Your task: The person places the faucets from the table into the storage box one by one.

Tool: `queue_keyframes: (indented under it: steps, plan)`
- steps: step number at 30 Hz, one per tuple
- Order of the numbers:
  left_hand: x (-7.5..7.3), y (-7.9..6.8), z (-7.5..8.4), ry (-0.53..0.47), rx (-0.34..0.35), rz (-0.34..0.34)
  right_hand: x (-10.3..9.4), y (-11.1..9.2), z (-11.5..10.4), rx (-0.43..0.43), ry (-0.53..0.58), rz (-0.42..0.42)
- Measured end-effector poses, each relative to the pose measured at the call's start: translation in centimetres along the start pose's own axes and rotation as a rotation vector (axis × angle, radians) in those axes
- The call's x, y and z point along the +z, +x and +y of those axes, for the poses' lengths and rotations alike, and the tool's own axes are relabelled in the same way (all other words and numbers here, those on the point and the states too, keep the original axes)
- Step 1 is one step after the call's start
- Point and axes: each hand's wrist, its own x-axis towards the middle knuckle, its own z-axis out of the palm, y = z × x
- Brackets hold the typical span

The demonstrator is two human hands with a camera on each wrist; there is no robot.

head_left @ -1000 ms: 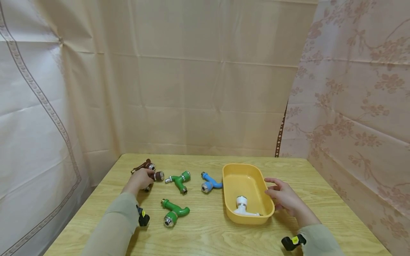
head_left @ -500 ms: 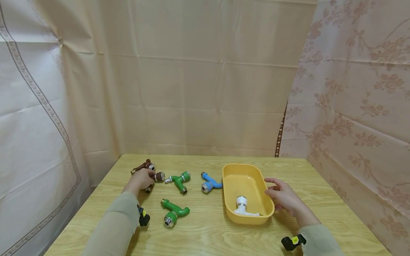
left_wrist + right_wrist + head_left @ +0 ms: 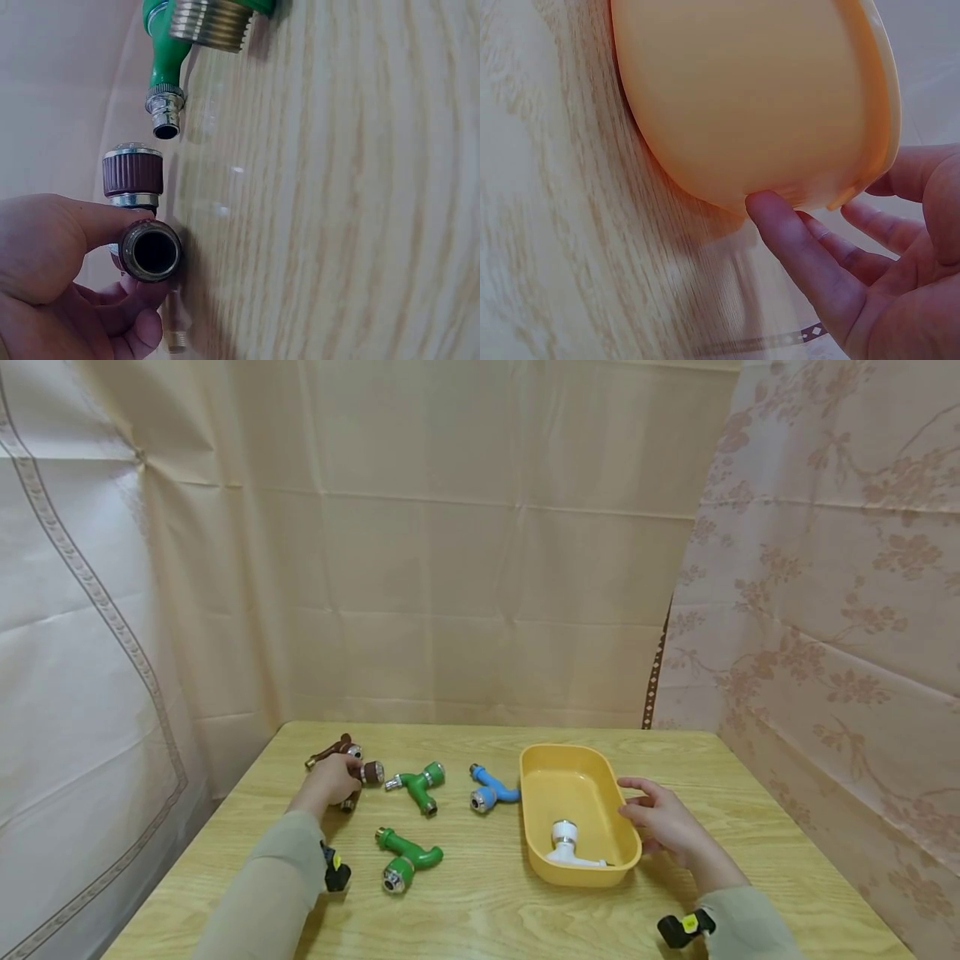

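Note:
My left hand [image 3: 327, 783] pinches a dark brown faucet [image 3: 371, 773] at the table's left. In the left wrist view, thumb and fingers lie around its body, near the open threaded end [image 3: 155, 252]; its ribbed knob [image 3: 133, 172] stands beyond. Just behind it lies a second brown faucet [image 3: 330, 750], partly covered by the hand. On the right, my right hand [image 3: 663, 821] rests against the outer side of a yellow plastic basin [image 3: 535, 839], fingers extended, fingertips [image 3: 763, 204] on its wall. A white faucet [image 3: 567, 846] lies inside, toward the near end.
A green faucet [image 3: 420, 791] lies right of the left hand, another green faucet [image 3: 406, 860] nearer the front. A blue faucet [image 3: 492, 789] lies close to the basin's left side. Curtains surround the wood-grain table [image 3: 480, 910] at the back and sides.
Between the earlier frames and now, the brown faucet in my left hand shifts only very slightly. The right hand stays at the basin, and the other faucets lie as before.

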Motion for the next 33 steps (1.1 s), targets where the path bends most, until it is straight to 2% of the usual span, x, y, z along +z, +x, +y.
queue_keyframes:
  steps: [5, 9, 18, 27, 33]
  plan:
    - [-0.3, 0.0, 0.1, -0.003, 0.025, 0.034, 0.0, 0.0, 0.0, -0.003, 0.012, -0.002]
    - [-0.6, -0.1, 0.2, -0.027, 0.019, 0.048, -0.1, 0.0, 0.0, -0.003, 0.010, -0.002]
    - [-1.3, -0.8, 1.1, -0.125, 0.007, 0.066, 0.0, 0.0, -0.1, -0.003, 0.006, -0.003]
    - [-1.9, -0.8, 2.1, -0.115, 0.032, 0.080, -0.1, 0.0, 0.0, -0.018, 0.017, -0.018]
    - [-2.2, -0.9, 3.0, -0.099, 0.076, 0.098, 0.0, -0.1, -0.1, -0.008, 0.021, -0.012]
